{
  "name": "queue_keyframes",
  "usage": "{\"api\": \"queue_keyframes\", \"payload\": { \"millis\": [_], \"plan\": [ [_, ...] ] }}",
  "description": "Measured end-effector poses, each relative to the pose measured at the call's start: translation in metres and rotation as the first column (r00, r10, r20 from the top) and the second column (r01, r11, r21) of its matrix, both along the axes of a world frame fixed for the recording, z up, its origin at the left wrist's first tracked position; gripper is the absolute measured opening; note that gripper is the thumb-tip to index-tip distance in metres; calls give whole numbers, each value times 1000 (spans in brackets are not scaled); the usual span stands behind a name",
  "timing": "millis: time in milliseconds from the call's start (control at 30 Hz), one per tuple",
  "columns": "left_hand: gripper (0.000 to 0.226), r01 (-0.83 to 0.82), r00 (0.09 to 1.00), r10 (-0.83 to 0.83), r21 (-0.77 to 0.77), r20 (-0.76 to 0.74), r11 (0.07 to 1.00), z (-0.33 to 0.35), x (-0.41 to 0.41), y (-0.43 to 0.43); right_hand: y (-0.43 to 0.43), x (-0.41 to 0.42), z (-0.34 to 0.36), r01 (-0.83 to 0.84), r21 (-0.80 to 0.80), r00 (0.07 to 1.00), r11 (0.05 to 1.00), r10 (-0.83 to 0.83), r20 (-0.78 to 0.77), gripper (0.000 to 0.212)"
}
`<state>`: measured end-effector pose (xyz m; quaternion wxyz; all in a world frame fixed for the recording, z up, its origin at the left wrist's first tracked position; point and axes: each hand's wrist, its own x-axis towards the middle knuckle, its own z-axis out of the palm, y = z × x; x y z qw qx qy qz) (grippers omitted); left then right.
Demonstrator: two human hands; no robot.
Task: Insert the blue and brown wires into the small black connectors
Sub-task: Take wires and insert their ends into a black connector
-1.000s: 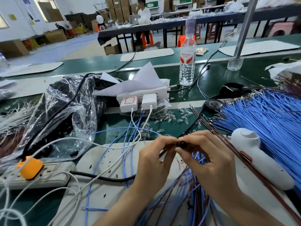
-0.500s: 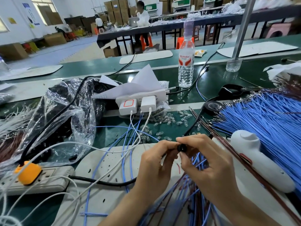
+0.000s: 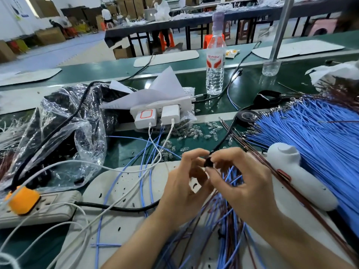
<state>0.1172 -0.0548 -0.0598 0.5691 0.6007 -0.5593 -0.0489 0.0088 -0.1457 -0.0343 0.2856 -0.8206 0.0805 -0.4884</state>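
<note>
A small black connector (image 3: 209, 163) sits between my two hands above the white work mat (image 3: 124, 191). My right hand (image 3: 242, 183) pinches the connector with thumb and forefinger. My left hand (image 3: 184, 187) is curled close beside it, fingertips by the connector; what its fingers hold is hidden. Blue and brown wires (image 3: 223, 220) with fitted ends trail from under my hands toward me. A big fan of loose blue wires (image 3: 310, 136) lies at the right, with brown wires (image 3: 291, 189) running along its near edge.
A white handheld tool (image 3: 297, 175) lies right of my hands. Clear small parts (image 3: 194, 133) are scattered ahead. White chargers (image 3: 155, 115), a water bottle (image 3: 215, 63), a plastic bag (image 3: 64, 133) and a power strip with an orange plug (image 3: 29, 206) surround the mat.
My hands stay together on the connector. The left fingers have shifted slightly back from it while the right keeps pinching. The view has tilted a little.
</note>
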Motion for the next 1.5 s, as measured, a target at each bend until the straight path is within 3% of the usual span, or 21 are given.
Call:
{"api": "queue_keyframes", "payload": {
  "millis": [100,167,267,333,467,600,667,767,833,867,967,1067,1200,1300,1400,1500],
  "plan": [
    [18,-68,998,69,-35,14,997,-2,-1,1,-15,-3,6,-17,-101,1000,995,15,-27,18],
    [15,-122,991,124,-30,56,992,-3,1,1,-35,-8,11,186,-126,980,975,-193,-52,12],
    [21,-128,990,129,-27,62,991,-3,1,0,-72,-17,12,522,-164,764,837,-544,-347,5],
    [24,-124,990,126,-30,58,992,-3,0,0,-88,-24,10,602,-125,652,789,-575,-493,5],
    [21,-137,989,138,-21,61,990,-4,2,1,-104,-41,12,728,-170,530,664,-702,-476,14],
    [19,-146,989,147,-32,30,989,-3,2,1,-118,-50,9,796,-173,364,580,-687,-629,11],
    [18,-143,990,143,-27,-7,989,-4,3,0,-122,-51,12,809,-145,368,569,-684,-630,3],
    [16,-145,988,144,-26,-55,989,-7,4,-2,-113,-45,18,771,-127,516,624,-728,-451,9],
    [17,-138,988,135,-28,-78,990,-9,5,-3,-97,-35,16,701,-231,565,674,-723,-397,10],
    [17,-133,987,129,-29,-97,991,-9,5,-3,-89,-29,13,658,-318,523,682,-718,-459,9],
    [17,-120,981,112,-36,-161,992,-10,7,-2,-76,-16,2,542,-444,267,713,-647,-714,7],
    [15,-127,982,119,-43,-145,991,-10,8,-2,-77,-13,-2,511,-491,151,706,-636,-757,9],
    [14,-132,982,129,-13,-134,991,-11,8,-2,-77,-11,-2,526,-534,113,662,-676,-728,8],
    [14,-157,981,157,7,-111,988,-10,7,-2,-77,-11,-4,546,-551,99,631,-702,-705,20],
    [17,-177,981,176,-11,-81,984,-9,7,-2,-77,-10,-5,543,-551,128,634,-711,-692,35],
    [33,-182,976,179,-12,-119,983,-6,6,-1,-79,-10,-3,527,-536,162,660,-697,-699,34]
  ]
}}
